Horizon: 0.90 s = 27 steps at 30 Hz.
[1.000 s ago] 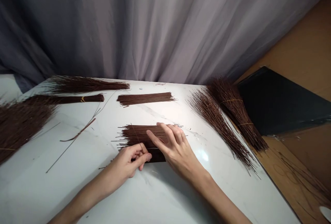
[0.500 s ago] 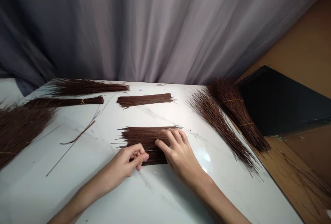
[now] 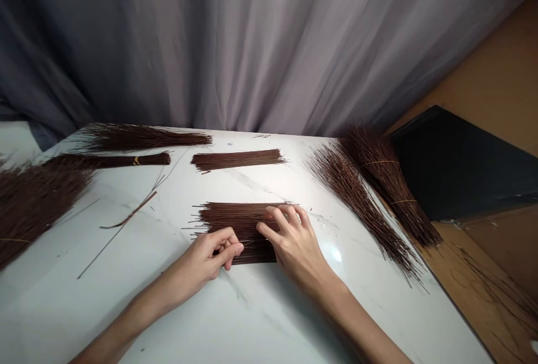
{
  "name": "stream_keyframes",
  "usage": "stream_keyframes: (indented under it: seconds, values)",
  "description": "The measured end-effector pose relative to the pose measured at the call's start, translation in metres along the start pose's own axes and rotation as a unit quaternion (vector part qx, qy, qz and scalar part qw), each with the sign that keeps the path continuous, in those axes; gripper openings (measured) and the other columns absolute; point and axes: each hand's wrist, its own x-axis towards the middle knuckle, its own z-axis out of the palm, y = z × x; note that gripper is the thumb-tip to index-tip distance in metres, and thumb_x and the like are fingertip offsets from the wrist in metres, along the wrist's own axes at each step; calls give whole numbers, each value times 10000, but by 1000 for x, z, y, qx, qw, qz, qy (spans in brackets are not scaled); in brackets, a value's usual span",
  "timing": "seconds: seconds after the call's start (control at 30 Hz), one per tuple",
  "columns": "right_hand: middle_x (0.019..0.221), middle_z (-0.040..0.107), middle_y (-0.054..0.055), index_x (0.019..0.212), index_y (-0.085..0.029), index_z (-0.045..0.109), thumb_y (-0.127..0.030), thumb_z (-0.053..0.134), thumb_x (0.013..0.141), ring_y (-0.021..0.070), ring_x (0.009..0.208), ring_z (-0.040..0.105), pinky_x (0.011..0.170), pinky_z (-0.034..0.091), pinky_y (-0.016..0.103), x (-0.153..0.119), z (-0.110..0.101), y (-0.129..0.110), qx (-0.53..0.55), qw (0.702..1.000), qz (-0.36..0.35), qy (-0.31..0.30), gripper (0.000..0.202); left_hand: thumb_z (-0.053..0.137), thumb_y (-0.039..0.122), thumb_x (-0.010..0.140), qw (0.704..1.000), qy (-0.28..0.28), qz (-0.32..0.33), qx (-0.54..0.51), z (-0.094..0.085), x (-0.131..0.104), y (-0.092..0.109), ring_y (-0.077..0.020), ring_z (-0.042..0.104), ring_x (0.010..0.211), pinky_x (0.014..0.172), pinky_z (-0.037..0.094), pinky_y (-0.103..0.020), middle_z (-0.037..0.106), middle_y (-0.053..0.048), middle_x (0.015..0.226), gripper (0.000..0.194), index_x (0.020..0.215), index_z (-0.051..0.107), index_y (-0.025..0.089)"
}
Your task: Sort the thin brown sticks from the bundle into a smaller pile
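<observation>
A wide layer of thin dark brown sticks (image 3: 235,218) lies crosswise on the white table (image 3: 189,319), its left ends uneven. Over its near left part my left hand (image 3: 218,255) is closed in a pinch, thumb against forefinger; a thin strand seems to run from the fingertips toward the right, too fine to make out well. My right hand (image 3: 294,235) rests on the right part of the layer with fingers spread and bent, covering the sticks' right ends. Behind the layer lies a smaller, neat bundle of cut sticks (image 3: 237,159).
Twig bundles (image 3: 147,137) lie at the back left, one tied with a yellow band (image 3: 136,161). A blurred bundle (image 3: 37,201) is at the far left, near a knotted strip (image 3: 132,214). Two long bundles (image 3: 361,201) (image 3: 390,185) lie along the right edge.
My right hand has shifted slightly right and up, its fingers a little more spread. My left hand stays pinched in nearly the same place. The whole view has moved slightly.
</observation>
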Motion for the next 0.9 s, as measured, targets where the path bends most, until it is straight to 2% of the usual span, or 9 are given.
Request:
stream_keyframes:
  seconds: [0.2, 0.37, 0.47, 0.53, 0.6, 0.7, 0.9]
  values:
    - [1196, 575, 109, 1190, -235, 631, -126, 546, 980, 287, 1106, 466, 940, 419, 442, -3, -15, 21, 121, 991, 53, 4, 251, 512, 550, 993, 999, 37, 8, -37, -4, -2, 1, -64, 350, 474, 476, 283, -208, 533, 62, 715, 383, 827, 539, 206]
    - [1150, 578, 93, 1204, -248, 620, -184, 500, 1034, 263, 1060, 515, 919, 438, 442, -7, -22, 41, 177, 977, 114, 42, 218, 507, 548, 998, 999, 31, 27, -34, -6, -2, -2, -64, 413, 469, 486, 332, -212, 559, 48, 731, 388, 851, 598, 201]
    - [1242, 555, 109, 1376, -256, 528, -165, 503, 1031, 261, 1144, 521, 960, 450, 436, -6, -23, 37, 224, 966, 110, 68, 357, 503, 551, 1000, 999, 26, 21, -30, -6, -3, -4, -63, 428, 461, 481, 337, -212, 578, 44, 738, 386, 870, 614, 205]
    - [1284, 559, 109, 1411, -264, 502, -145, 502, 1030, 255, 1168, 516, 964, 454, 424, -4, -24, 32, 247, 964, 76, 55, 399, 500, 547, 1004, 999, 18, 17, -29, -5, -5, -5, -62, 442, 461, 483, 342, -210, 587, 45, 746, 384, 864, 611, 207]
    - [1204, 619, 83, 1295, -266, 582, -131, 497, 1031, 245, 1094, 530, 912, 452, 411, -3, -24, 28, 249, 967, 45, 32, 309, 504, 532, 1007, 999, 11, 18, -28, -4, -6, -5, -60, 455, 467, 490, 347, -207, 594, 48, 755, 375, 846, 600, 207]
    - [1050, 673, 56, 1091, -236, 638, -111, 476, 1035, 225, 959, 523, 838, 423, 401, -1, -22, 25, 236, 971, 43, 22, 212, 522, 510, 1005, 999, 6, 20, -30, -2, -6, -3, -59, 460, 475, 499, 358, -204, 606, 47, 763, 358, 830, 590, 205]
    - [1007, 695, 44, 990, -217, 637, -117, 463, 1037, 219, 904, 515, 796, 396, 400, -1, -15, 20, 233, 970, 73, 12, 206, 542, 533, 991, 999, 24, 24, -33, -2, -7, -5, -60, 454, 463, 489, 397, -201, 601, 41, 738, 375, 832, 614, 201]
